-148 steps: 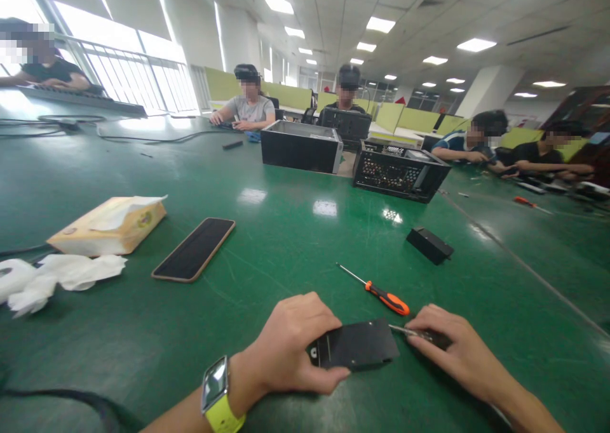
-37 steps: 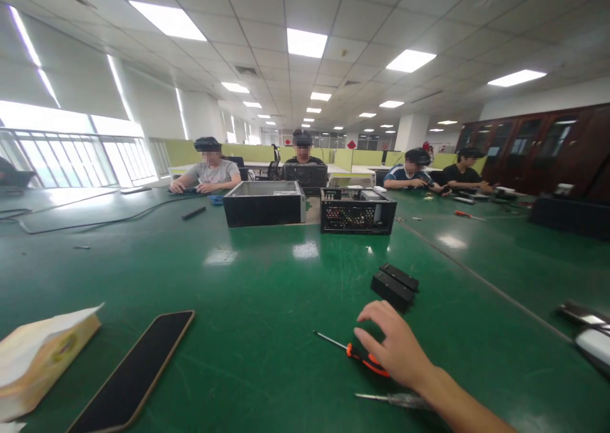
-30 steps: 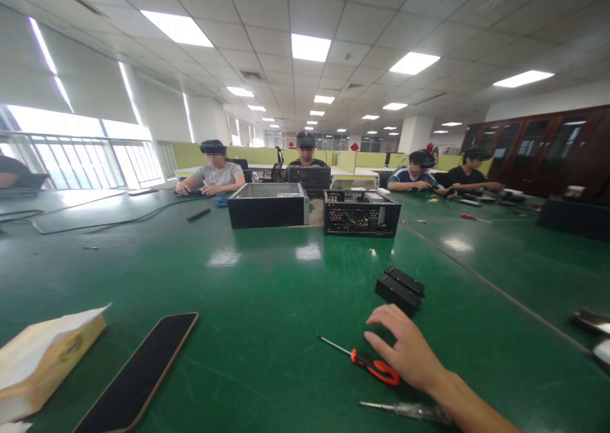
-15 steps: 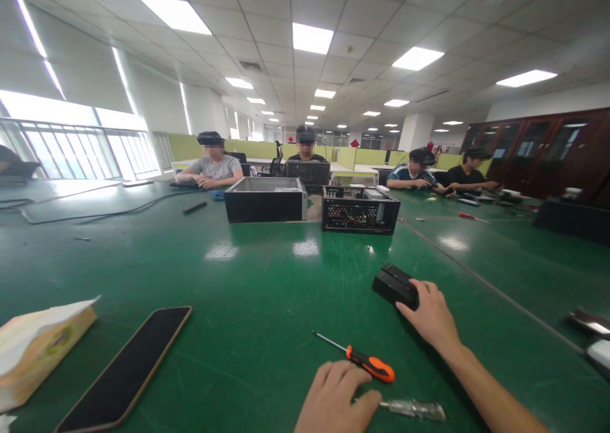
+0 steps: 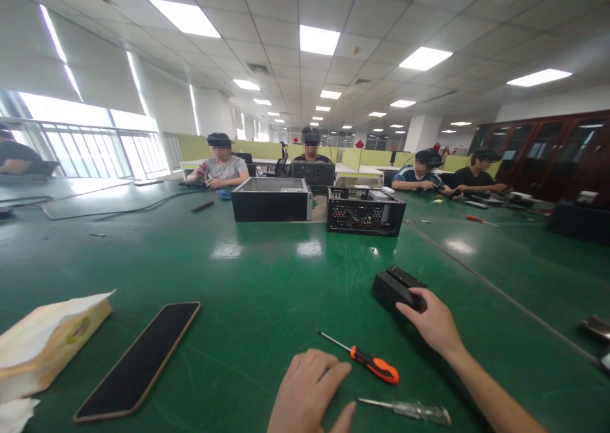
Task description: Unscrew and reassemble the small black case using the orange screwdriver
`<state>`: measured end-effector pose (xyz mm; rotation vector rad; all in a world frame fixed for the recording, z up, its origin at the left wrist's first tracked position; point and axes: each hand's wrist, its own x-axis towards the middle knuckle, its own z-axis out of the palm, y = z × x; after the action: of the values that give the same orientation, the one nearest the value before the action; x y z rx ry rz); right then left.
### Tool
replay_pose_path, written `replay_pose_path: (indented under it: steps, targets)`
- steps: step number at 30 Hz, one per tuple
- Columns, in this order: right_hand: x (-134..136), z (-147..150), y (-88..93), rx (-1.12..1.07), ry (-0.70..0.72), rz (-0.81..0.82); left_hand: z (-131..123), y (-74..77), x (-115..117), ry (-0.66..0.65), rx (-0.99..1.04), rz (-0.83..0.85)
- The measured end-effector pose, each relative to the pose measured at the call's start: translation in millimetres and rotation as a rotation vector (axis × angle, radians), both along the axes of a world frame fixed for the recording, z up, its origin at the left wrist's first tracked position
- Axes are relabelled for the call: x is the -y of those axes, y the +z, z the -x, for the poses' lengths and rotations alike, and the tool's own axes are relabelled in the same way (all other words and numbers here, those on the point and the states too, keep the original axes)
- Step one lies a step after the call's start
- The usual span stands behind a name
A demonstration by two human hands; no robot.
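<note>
At the right, my right hand [image 5: 434, 324] is closed on the near end of a black rectangular block [image 5: 393, 288], which has a groove along its top; I cannot tell if it is one piece or two side by side. My left hand [image 5: 309, 388] is open and holds nothing, its thumb apart from the bent fingers. Beside it lies an orange-and-black screwdriver [image 5: 376, 363], its tip toward the upper left. A second screwdriver with a clear handle [image 5: 419, 411] rests close to my left thumb.
A phone [image 5: 140, 363] and a tissue pack [image 5: 52, 341] lie at the left on the green table [image 5: 248, 344]. Farther back stand a dark metal case [image 5: 271, 206] and an open perforated computer case [image 5: 365, 216]. Several people sit around the far side; cables [image 5: 109, 207] run at the left.
My left hand has drawn back leftward from the clear-handled screwdriver, whose shaft now shows. My right hand stays on the black block, which sits slightly turned. The whole view has shifted a little.
</note>
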<state>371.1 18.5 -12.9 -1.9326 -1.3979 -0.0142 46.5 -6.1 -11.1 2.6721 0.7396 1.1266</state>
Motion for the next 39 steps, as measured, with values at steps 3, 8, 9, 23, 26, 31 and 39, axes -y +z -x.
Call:
replay_pose_path:
  steps: [3,8,9,23,26,31,39]
  targets:
    - [20.6,33.6,22.4,-0.126,0.314,0.008,6.8,4.6,0.6,0.131,0.045,-0.061]
    - [58.7,108.1,37.8,-0.081,0.91,0.109,20.2,8.1,4.3,0.182,0.014,-0.058]
    - [62.2,116.6,36.3,-0.059,0.974,0.131,22.1,8.8,5.5,0.153,-0.023,-0.03]
    - [26.0,46.8,18.4,-0.104,0.572,0.306,26.6,24.9,13.3,0.127,-0.114,0.269]
    - [31.7,64.7,15.9,-0.048,0.65,0.32,27.0,26.9,13.3,0.12,-0.152,0.298]
    - [28.4,58.8,15.7,-0.161,0.73,0.276,26.4,26.0,14.3,0.123,-0.157,0.328]
    - [18.1,13.1,24.2,-0.414,0.657,0.239,28.2,27.2,15.1,0.105,-0.155,0.37]
